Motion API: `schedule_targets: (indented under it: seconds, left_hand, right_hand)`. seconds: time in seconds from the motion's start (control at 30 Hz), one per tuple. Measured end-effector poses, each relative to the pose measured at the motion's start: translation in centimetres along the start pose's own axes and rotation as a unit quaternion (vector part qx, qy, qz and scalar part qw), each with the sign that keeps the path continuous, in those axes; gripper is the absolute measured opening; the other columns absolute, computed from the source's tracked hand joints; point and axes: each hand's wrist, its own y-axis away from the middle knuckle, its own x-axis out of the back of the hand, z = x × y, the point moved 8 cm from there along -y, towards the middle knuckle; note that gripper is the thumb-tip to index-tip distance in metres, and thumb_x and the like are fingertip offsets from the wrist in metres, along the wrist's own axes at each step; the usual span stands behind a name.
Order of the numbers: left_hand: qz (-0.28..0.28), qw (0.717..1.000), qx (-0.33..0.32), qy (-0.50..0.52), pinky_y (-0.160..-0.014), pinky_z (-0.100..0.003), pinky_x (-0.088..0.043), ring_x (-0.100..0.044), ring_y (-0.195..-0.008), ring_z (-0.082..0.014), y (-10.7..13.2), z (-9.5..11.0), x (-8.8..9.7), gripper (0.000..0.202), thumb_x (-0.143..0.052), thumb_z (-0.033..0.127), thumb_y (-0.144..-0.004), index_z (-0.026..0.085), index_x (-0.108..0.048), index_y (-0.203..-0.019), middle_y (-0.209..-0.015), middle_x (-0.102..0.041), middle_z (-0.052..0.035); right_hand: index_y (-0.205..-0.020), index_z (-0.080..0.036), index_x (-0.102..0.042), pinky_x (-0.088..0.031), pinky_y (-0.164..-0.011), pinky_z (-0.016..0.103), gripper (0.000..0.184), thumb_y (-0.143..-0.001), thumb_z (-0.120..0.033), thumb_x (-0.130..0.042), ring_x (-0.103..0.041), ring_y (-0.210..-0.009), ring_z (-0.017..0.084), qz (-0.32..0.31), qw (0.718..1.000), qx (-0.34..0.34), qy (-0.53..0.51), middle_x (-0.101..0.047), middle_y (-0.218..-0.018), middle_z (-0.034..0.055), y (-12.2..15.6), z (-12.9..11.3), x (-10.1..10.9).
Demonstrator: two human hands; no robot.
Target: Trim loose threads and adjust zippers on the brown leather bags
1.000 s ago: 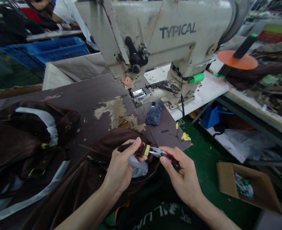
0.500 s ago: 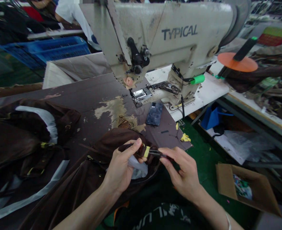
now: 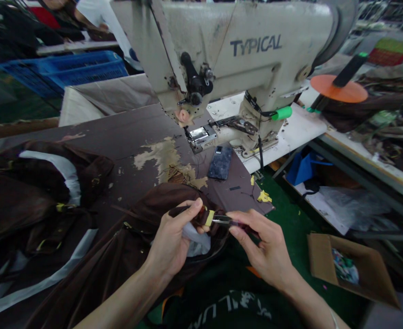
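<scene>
Brown jacket (image 3: 165, 195) under the snips

The jacket lies gathered across the person's lap, just off the front edge of the worn brown table (image 3: 85, 130). The left hand (image 3: 174, 244) is clenched on a fold of it, thumb and fingers pinching the fabric beside a small yellow strip (image 3: 209, 218), with white lining (image 3: 196, 240) bulging below. The right hand (image 3: 266, 246) grips a pair of thread snips (image 3: 224, 220), their blades closed or nearly so, tips touching the strip. Close trimming at that strip looks to be the step in hand, and it calls for a steady pinch and careful blade control.

Above stands a cream sewing machine (image 3: 256, 45), its arm reading "TYPICAL" in dark letters. A phone (image 3: 220, 162) lies face down on the table, and a second brown jacket (image 3: 26, 192) is heaped to the left. White lettering on the person's dark shirt (image 3: 237, 306) is too distorted to read.
</scene>
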Motion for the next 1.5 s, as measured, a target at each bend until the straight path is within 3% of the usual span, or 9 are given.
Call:
schedule_targets:
  seconds: [0.23,0.37,0.57,0.67,0.77,0.83,1.0,1.17,1.5]
  left_hand:
    - [-0.005,1.000,-0.005,-0.015,-0.050,-0.018,-0.046,-0.052,-0.052,-0.0082,0.0,0.1,-0.1,0.023,-0.072,0.030,-0.076,0.013,-0.059,-0.069,-0.061,-0.055,0.0010]
    - [-0.008,1.000,-0.011,-0.025,-0.049,-0.017,-0.046,-0.053,-0.052,-0.0079,0.3,0.5,-0.2,0.021,-0.071,0.031,-0.078,0.013,-0.060,-0.071,-0.062,-0.055,0.0015]
    - [-0.012,0.999,-0.016,-0.042,-0.051,-0.017,-0.045,-0.053,-0.052,-0.0078,0.0,0.5,-0.2,0.024,-0.069,0.033,-0.080,0.012,-0.060,-0.072,-0.061,-0.057,0.0004]
    - [-0.011,0.999,-0.013,-0.039,-0.050,-0.017,-0.045,-0.052,-0.051,-0.0076,0.0,0.5,-0.3,0.023,-0.070,0.033,-0.079,0.013,-0.060,-0.072,-0.061,-0.057,0.0008]
    - [-0.020,0.999,-0.018,-0.040,-0.049,-0.016,-0.044,-0.051,-0.052,-0.0070,0.2,0.6,-0.4,0.023,-0.070,0.033,-0.079,0.013,-0.059,-0.071,-0.061,-0.055,0.0015]
    - [-0.024,0.999,-0.019,-0.041,-0.050,-0.016,-0.044,-0.050,-0.053,-0.0069,0.3,0.6,-0.5,0.024,-0.069,0.033,-0.080,0.013,-0.059,-0.071,-0.062,-0.054,0.0015]
    - [-0.023,0.999,-0.007,-0.048,-0.050,-0.016,-0.043,-0.050,-0.052,-0.0065,0.1,0.1,-0.4,0.026,-0.070,0.036,-0.079,0.013,-0.060,-0.073,-0.061,-0.056,0.0005]
    - [-0.026,0.999,-0.006,-0.037,-0.050,-0.015,-0.043,-0.050,-0.051,-0.0063,-0.1,0.1,-0.3,0.024,-0.070,0.034,-0.079,0.013,-0.061,-0.073,-0.061,-0.056,0.0010]
    - [-0.027,0.999,-0.003,-0.032,-0.049,-0.014,-0.044,-0.052,-0.051,-0.0058,-0.4,0.2,0.0,0.023,-0.072,0.032,-0.077,0.012,-0.061,-0.073,-0.064,-0.055,0.0017]
  right_hand:
    - [-0.108,-0.021,-0.067,-0.050,-0.078,0.029,0.022,-0.088,-0.029,-0.062,-0.064,-0.088,0.018,-0.054,0.975,-0.146,-0.159,-0.070,-0.099,0.0048,0.2,2.5,-1.4]
    - [-0.110,-0.023,-0.067,-0.049,-0.074,0.028,0.023,-0.088,-0.028,-0.063,-0.063,-0.083,0.016,-0.022,0.977,-0.127,-0.171,-0.069,-0.096,0.0036,0.4,2.8,-1.8]
    - [-0.116,-0.024,-0.065,-0.049,-0.077,0.031,0.031,-0.087,-0.015,-0.060,-0.062,-0.084,0.017,0.040,0.999,0.002,-0.007,-0.068,-0.098,0.0053,0.6,0.2,-1.0]
    - [-0.114,-0.023,-0.065,-0.049,-0.073,0.029,0.026,-0.089,-0.019,-0.059,-0.062,-0.082,0.017,0.028,0.997,-0.048,-0.062,-0.067,-0.094,0.0052,0.5,0.9,-1.3]
    - [-0.109,-0.021,-0.064,-0.049,-0.069,0.024,0.021,-0.089,-0.027,-0.061,-0.062,-0.079,0.015,-0.018,0.975,-0.128,-0.180,-0.068,-0.092,0.0035,0.3,2.4,-2.6]
    - [-0.108,-0.022,-0.064,-0.048,-0.069,0.023,0.020,-0.089,-0.028,-0.062,-0.062,-0.078,0.013,-0.026,0.967,-0.143,-0.210,-0.068,-0.091,0.0021,0.3,2.8,-3.1]
    - [-0.115,-0.024,-0.060,-0.049,-0.073,0.025,0.028,-0.088,-0.018,-0.060,-0.062,-0.082,0.014,0.013,0.996,-0.031,-0.088,-0.066,-0.095,0.0022,0.3,1.5,-2.5]
    - [-0.121,-0.021,-0.056,-0.049,-0.080,0.029,0.035,-0.087,-0.012,-0.060,-0.064,-0.089,0.016,0.006,0.996,0.078,0.044,-0.068,-0.104,0.0049,0.2,-0.2,-2.4]
    - [-0.123,-0.024,-0.053,-0.046,-0.084,0.031,0.036,-0.089,-0.015,-0.060,-0.063,-0.090,0.017,-0.018,0.991,0.078,0.110,-0.068,-0.109,0.0035,0.2,-0.2,-2.3]
